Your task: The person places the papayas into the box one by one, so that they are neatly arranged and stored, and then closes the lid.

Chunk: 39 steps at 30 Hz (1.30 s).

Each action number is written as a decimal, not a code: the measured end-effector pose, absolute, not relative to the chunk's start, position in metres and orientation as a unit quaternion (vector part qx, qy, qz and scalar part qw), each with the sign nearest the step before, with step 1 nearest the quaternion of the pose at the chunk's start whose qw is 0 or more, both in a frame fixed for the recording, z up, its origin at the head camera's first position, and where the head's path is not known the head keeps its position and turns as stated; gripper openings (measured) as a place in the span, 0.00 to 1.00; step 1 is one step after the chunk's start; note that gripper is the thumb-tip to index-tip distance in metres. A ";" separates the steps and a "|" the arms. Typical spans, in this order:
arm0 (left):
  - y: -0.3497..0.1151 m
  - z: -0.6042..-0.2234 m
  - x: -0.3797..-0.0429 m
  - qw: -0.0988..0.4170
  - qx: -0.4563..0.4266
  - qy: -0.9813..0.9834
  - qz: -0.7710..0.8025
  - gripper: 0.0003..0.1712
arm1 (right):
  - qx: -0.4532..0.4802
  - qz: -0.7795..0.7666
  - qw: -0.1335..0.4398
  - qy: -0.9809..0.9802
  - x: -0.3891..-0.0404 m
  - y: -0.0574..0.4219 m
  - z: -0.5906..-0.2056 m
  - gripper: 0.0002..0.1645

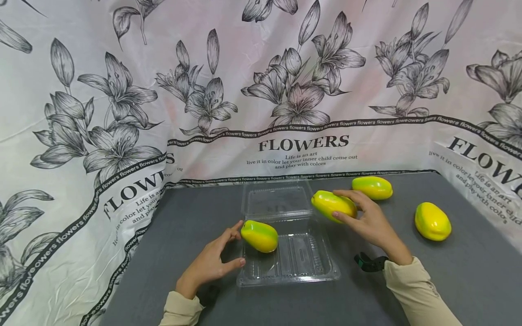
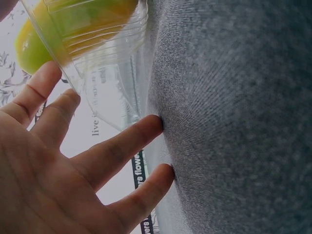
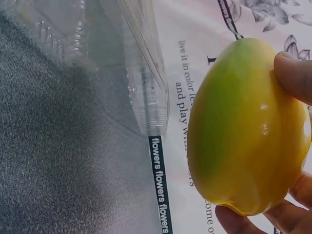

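Note:
My right hand [image 1: 374,222] grips a yellow-green papaya [image 1: 328,204] between thumb and fingers, raised above the table beside the clear plastic container [image 1: 303,256]. The right wrist view shows the held papaya [image 3: 239,136] close up, with the container's side to its left. A second papaya [image 1: 263,240] lies in the left part of the container. At that left side, my left hand [image 1: 210,265] has its fingers spread. In the left wrist view, fingertips of the left hand [image 2: 63,156] touch the container's rim, while other fingers reach the table surface. The container's lid [image 1: 277,199] is folded back.
Two more papayas lie on the grey table [image 1: 183,213] to the right: one papaya [image 1: 372,188] at the back, another papaya [image 1: 433,222] farther right. A flower-printed cloth [image 1: 302,156] hangs behind and along the sides.

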<state>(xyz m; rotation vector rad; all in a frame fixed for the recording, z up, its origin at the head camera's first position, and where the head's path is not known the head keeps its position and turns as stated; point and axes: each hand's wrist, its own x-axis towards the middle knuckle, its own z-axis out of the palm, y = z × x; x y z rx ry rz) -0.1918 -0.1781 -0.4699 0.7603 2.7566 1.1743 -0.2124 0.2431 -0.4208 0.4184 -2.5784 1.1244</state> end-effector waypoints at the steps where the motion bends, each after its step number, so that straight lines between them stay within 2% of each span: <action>1: -0.178 -0.470 -0.192 0.026 0.245 0.892 0.380 0.44 | 0.147 0.391 0.149 -0.896 -0.212 0.243 -0.421 0.33; 8: -0.179 -0.471 -0.191 0.021 0.247 0.893 0.375 0.49 | 0.146 0.391 0.145 -0.897 -0.210 0.240 -0.416 0.32; 39: -0.178 -0.470 -0.189 0.027 0.241 0.894 0.377 0.51 | 0.163 0.385 0.155 -0.895 -0.205 0.236 -0.408 0.32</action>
